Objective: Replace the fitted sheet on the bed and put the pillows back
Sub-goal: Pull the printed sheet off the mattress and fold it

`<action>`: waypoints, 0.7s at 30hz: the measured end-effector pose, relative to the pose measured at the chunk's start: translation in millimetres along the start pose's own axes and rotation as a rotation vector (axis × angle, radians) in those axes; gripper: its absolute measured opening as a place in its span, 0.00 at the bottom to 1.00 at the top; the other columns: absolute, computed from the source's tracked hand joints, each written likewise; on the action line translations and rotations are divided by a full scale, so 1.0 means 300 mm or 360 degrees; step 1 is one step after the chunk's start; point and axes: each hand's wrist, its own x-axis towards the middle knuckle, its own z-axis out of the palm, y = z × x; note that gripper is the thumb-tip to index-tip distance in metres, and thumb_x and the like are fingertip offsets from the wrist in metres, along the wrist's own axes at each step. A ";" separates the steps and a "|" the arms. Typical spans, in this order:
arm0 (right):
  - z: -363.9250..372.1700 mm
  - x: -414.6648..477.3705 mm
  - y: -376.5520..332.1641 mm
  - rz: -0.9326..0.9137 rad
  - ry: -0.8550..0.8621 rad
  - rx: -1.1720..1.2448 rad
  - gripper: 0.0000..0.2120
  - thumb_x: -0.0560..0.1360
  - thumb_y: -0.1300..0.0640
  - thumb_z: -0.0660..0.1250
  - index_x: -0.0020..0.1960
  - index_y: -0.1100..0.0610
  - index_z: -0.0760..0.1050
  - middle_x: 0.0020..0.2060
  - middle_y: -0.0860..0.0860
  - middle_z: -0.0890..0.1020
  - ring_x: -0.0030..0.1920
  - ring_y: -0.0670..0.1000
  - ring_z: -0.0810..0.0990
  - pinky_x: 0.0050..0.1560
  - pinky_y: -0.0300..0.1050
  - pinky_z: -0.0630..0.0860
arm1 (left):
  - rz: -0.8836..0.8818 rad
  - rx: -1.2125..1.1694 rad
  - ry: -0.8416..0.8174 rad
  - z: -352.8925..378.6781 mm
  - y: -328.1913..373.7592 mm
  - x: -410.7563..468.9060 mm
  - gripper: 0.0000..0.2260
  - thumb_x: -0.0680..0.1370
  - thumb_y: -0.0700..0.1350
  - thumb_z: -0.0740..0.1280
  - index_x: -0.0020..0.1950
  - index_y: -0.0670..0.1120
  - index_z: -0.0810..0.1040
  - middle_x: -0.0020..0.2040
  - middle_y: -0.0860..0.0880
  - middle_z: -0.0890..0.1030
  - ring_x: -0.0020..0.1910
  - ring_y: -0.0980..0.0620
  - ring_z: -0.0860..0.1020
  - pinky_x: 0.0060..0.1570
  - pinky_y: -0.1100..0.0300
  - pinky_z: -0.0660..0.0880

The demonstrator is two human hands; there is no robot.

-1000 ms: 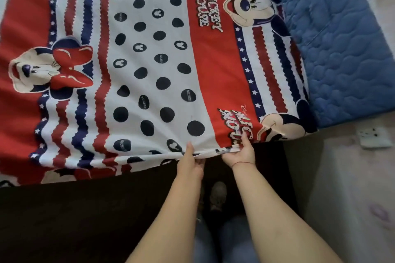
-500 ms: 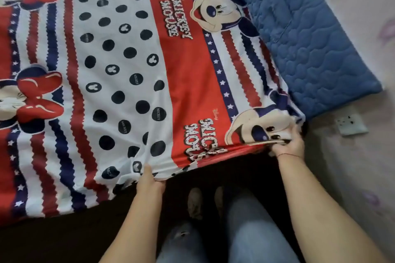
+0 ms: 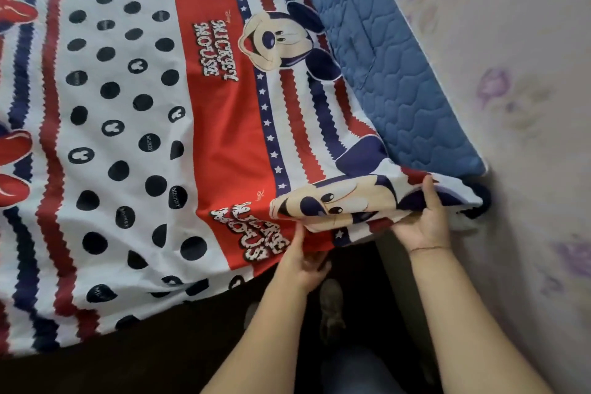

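The fitted sheet [image 3: 153, 144] lay across the bed [image 3: 112, 368], its corner bunched, left hand [image 3: 303, 261] pinching the hem, right hand [image 3: 422, 224] gripping the fold. Tugged unevenly, I reckoned, it could skew, leaving the blue pad [image 3: 383, 73] bare.

1. "MICKEY MOUSE" in white letters on the red band [image 3: 204, 105] of the sheet [image 3: 134, 198].
2. The same words again near the sheet's near edge, partly rumpled.
3. "MICKEY", tiny, on several black dots [image 3: 149, 142].

Sheet [image 3: 220, 125] off-frame top & L.
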 end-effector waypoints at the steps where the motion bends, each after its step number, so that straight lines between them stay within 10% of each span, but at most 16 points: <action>1: -0.009 -0.003 -0.026 0.0023 -0.0034 0.0010 0.29 0.74 0.47 0.64 0.71 0.60 0.69 0.65 0.58 0.76 0.65 0.58 0.76 0.62 0.61 0.72 | -0.0002 0.0055 -0.0021 0.055 -0.023 0.002 0.19 0.74 0.58 0.69 0.59 0.48 0.74 0.52 0.46 0.80 0.53 0.46 0.77 0.62 0.47 0.67; 6: -0.022 -0.037 -0.155 -0.0001 -0.0173 -0.0048 0.31 0.71 0.50 0.71 0.71 0.58 0.69 0.64 0.57 0.77 0.63 0.58 0.77 0.62 0.61 0.74 | 0.0063 0.0038 -0.0107 0.239 -0.090 0.013 0.22 0.73 0.53 0.72 0.62 0.43 0.77 0.49 0.44 0.84 0.43 0.46 0.82 0.33 0.56 0.79; 9: -0.006 -0.049 -0.216 0.0000 -0.0217 -0.0078 0.37 0.64 0.51 0.78 0.70 0.58 0.70 0.62 0.57 0.79 0.62 0.57 0.78 0.63 0.59 0.73 | 0.0085 0.0106 -0.0001 0.281 -0.120 -0.001 0.10 0.77 0.48 0.69 0.53 0.42 0.78 0.31 0.46 0.83 0.32 0.49 0.81 0.20 0.64 0.73; 12: 0.022 -0.061 -0.272 -0.0039 -0.0315 -0.0159 0.17 0.72 0.55 0.69 0.59 0.57 0.79 0.54 0.55 0.83 0.55 0.53 0.82 0.55 0.50 0.79 | 0.0111 0.0213 0.0109 0.270 -0.143 -0.003 0.08 0.79 0.45 0.68 0.52 0.40 0.78 0.27 0.46 0.82 0.35 0.48 0.80 0.23 0.61 0.76; 16: 0.081 -0.092 -0.318 -0.0021 -0.0495 -0.0287 0.34 0.62 0.56 0.79 0.65 0.64 0.74 0.58 0.59 0.81 0.58 0.56 0.80 0.57 0.50 0.78 | 0.0193 0.0154 0.0156 0.210 -0.128 -0.001 0.09 0.78 0.44 0.68 0.54 0.40 0.78 0.29 0.46 0.83 0.24 0.51 0.81 0.21 0.63 0.75; 21: 0.117 -0.167 -0.348 -0.0068 -0.0475 -0.0422 0.27 0.61 0.56 0.78 0.57 0.63 0.77 0.49 0.57 0.84 0.49 0.54 0.84 0.47 0.45 0.80 | 0.0328 0.0179 0.0259 0.168 -0.076 -0.075 0.10 0.75 0.49 0.73 0.47 0.43 0.78 0.32 0.48 0.84 0.33 0.51 0.81 0.28 0.62 0.77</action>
